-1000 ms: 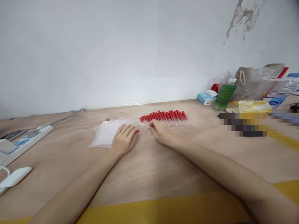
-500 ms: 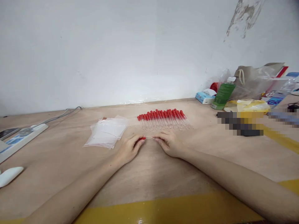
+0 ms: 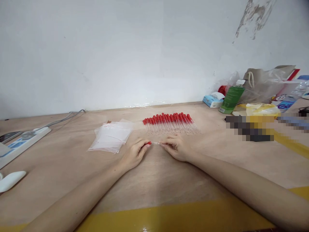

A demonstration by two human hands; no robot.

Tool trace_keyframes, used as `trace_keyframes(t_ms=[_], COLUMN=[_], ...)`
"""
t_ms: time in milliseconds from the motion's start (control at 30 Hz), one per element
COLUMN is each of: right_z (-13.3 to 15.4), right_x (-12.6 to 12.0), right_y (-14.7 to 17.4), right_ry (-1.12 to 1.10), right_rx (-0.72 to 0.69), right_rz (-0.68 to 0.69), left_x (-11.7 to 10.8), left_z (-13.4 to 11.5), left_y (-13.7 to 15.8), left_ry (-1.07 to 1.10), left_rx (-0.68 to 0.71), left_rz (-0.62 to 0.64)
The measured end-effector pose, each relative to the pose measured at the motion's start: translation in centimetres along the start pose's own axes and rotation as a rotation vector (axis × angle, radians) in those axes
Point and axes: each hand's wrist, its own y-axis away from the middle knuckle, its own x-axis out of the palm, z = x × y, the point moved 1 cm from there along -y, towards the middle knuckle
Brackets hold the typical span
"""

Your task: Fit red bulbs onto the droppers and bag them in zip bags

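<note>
Between my two hands lies a glass dropper (image 3: 155, 143) with a red rubber bulb, held level just above or on the table. My left hand (image 3: 137, 153) pinches the red bulb end, which its fingers partly cover. The clear tube's far end is pinched by my right hand (image 3: 177, 148), and the tip is hidden there. Behind my hands, many similar red-bulbed droppers (image 3: 169, 119) lie side by side in a row, bulbs toward the wall. Left of my left hand sits a loose pile of clear plastic bags (image 3: 109, 137).
At the far left are a white power strip (image 3: 26, 146) with a grey cable and a white object (image 3: 12, 181). A tissue pack (image 3: 212, 100), a green bottle (image 3: 232, 98) and a yellow plastic bag (image 3: 263, 110) stand at the back right. Yellow tape (image 3: 149, 217) runs along the front edge.
Both hands keep their grip on the dropper, and a bit more of the red bulb shows beside my left fingers. The view has shifted slightly.
</note>
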Motion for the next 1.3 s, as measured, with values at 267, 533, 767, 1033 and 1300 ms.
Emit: trace_keyframes(t_ms=[267,533,767,1033,1300], right_z=[0.4,1.1,1.7,2.1,-1.0], right_x=[-0.9,-1.2,-0.4,-0.6,-1.5], right_y=[-0.2,-0.1,-0.3,-0.6,-1.9], right_ry=[0.049,0.203,0.132,0.172,-0.295], right_rx=[0.026,-0.06,-0.008,-0.021,0.49], right_rz=[0.13,0.148,0.221,0.27,0.279], left_x=[0.0,0.4,0.4,0.3,-3.1], left_z=[-0.3,0.0,0.1,0.2,5.4], left_y=[0.0,0.1,0.1,-0.1,0.4], left_ry=[0.023,0.003,-0.009,-0.084,-0.606], left_rx=[0.089,0.111,0.155,0.166,-0.124], left_rz=[0.157,0.193,0.205,0.096,-0.163])
